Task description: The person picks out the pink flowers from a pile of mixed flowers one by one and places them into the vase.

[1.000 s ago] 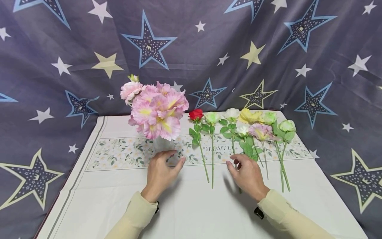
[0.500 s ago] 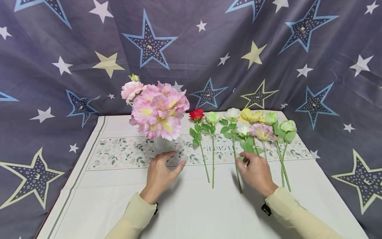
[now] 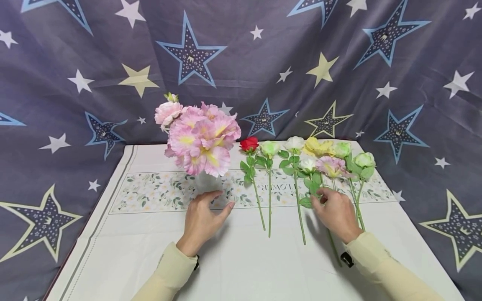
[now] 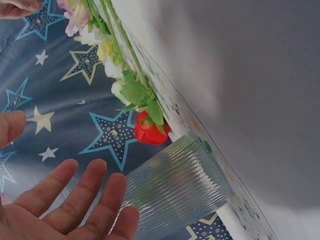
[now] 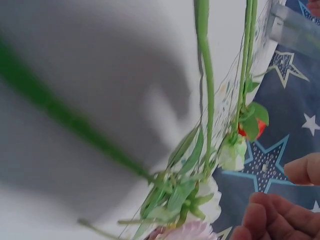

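Note:
My left hand [image 3: 202, 219] is beside a clear ribbed vase [image 4: 175, 185], its fingers spread and relaxed; from here I cannot tell whether they touch the glass. Large pink flowers [image 3: 201, 142] and a smaller pale pink bloom [image 3: 168, 113] stand in that vase. Over the stems on the right hovers my right hand [image 3: 337, 215], with a gap between thumb and fingers in the right wrist view. Nearest to it are a small white rose [image 3: 307, 163], whose stem passes below the hand, and a pink-purple flower [image 3: 331, 166].
A red rose [image 3: 249, 144], a green-white rose [image 3: 269, 148] and a white rose [image 3: 294, 144] lie left of the right hand. Beyond it are a yellow flower [image 3: 317, 146] and pale green roses [image 3: 363, 159]. A starry cloth [image 3: 241, 62] hangs behind the white table [image 3: 256, 267].
The right hand has moved rightward, past the tall white rose's stem and over the small white rose's stem. My left hand stays by the vase. No flower has visibly shifted.

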{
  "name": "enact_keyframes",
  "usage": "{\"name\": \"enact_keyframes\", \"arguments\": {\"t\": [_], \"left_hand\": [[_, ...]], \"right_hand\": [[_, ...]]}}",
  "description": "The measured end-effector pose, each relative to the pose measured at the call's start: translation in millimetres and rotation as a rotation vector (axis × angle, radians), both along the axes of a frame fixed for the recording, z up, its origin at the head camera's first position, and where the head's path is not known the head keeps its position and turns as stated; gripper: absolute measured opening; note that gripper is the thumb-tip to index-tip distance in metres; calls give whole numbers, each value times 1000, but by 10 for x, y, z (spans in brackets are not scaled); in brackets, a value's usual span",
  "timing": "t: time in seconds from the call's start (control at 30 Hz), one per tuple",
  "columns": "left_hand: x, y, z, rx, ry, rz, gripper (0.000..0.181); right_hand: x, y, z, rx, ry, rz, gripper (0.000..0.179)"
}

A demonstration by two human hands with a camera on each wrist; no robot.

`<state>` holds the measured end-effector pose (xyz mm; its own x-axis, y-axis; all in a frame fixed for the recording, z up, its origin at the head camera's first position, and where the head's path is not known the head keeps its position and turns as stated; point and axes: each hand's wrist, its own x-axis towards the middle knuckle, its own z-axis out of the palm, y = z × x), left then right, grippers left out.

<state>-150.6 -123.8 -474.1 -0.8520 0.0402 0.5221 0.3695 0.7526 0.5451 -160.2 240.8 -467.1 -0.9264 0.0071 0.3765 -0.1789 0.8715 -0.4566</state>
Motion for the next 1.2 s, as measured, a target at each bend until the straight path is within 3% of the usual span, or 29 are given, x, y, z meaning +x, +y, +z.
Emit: {"name": "enact_keyframes", "arguments": {"t": [0.5, 0.77, 1.2], "left_hand": [[14, -5, -13, 8, -36, 12, 41], [23, -2, -24, -3, -38, 17, 42], [28, -16, -71, -14, -29, 5, 42]], "right_hand": [[-84, 377, 97, 49, -87, -102, 24], [-158, 539, 39, 106, -89, -125, 24], [-197, 677, -102, 172, -254, -139, 25]]}}
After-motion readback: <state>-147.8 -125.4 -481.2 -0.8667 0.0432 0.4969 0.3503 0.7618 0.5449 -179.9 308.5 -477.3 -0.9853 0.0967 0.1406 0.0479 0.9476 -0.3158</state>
